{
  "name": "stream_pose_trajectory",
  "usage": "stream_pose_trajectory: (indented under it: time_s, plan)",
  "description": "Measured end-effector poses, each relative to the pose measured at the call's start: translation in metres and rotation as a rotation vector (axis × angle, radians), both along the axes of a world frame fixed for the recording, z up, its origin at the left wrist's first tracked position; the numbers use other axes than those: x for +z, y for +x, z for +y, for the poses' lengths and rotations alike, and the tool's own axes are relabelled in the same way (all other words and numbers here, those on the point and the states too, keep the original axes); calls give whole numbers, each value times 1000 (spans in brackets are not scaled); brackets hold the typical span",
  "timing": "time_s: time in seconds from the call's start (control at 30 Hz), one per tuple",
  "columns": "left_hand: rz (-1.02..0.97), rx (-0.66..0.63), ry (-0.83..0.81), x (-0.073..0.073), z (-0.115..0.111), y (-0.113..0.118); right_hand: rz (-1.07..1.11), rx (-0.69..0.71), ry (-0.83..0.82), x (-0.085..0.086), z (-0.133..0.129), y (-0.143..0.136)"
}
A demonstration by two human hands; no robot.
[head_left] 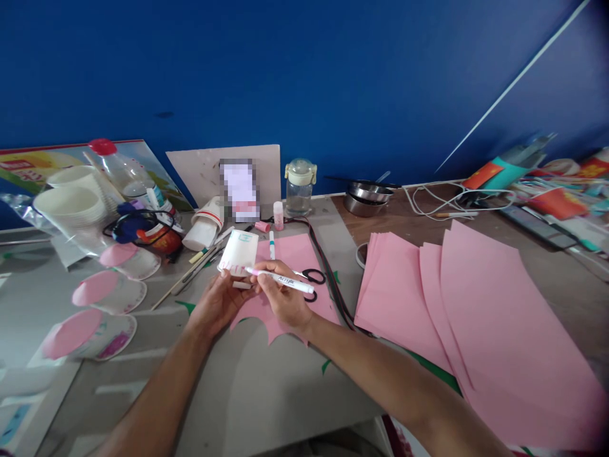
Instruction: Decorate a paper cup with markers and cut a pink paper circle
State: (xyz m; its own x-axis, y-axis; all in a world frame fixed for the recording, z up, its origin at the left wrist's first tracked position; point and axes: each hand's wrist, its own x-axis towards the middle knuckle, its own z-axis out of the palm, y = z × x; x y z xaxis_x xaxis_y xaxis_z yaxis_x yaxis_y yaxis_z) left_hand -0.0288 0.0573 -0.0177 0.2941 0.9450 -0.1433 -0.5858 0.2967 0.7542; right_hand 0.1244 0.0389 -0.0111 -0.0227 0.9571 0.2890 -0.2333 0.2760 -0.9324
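The left hand grasped a white cup by its near end, over the left part of a cut pink sheet. The right hand gripped a marker, its pink tip at the pink marks near the rim. Scissors lay just beyond the right hand; more pink paper lay farther right.

Forearms slant inward, and there's the left hand cupped, thumb uppermost, the right hand pinching close beside it!
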Motion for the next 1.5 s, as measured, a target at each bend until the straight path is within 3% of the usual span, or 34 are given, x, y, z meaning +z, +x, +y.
stream_pose_trajectory:
  time_s: [1.5]
  plan:
    - [-17,6,-14,8,-3,3,-14,-56,-12,0,1,0]
